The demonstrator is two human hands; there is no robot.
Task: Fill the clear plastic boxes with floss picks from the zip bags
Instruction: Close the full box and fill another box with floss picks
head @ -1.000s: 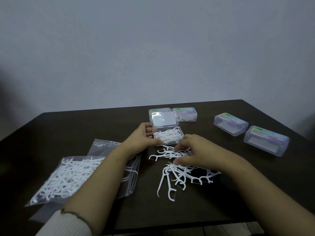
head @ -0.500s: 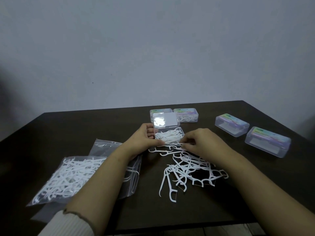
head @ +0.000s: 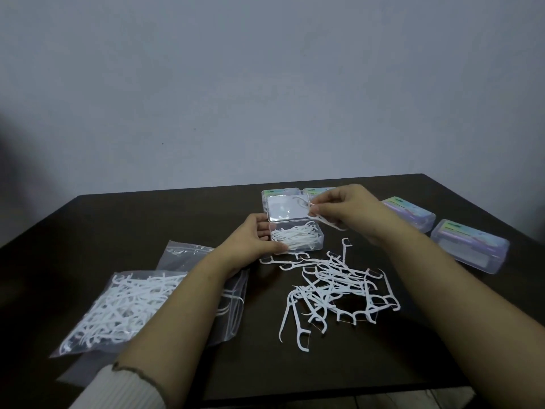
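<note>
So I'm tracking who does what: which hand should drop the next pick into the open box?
Right. The right hand already pinches a pick just above the open box, while the left hand is busy gripping the box's side.

The loose picks [head: 333, 286] sprawl in front of my open box [head: 296, 239]; its raised lid [head: 288, 211] blocks the far side; zip bags [head: 141, 302] crowd my left; bare table [head: 383, 358] lies near me.
</note>
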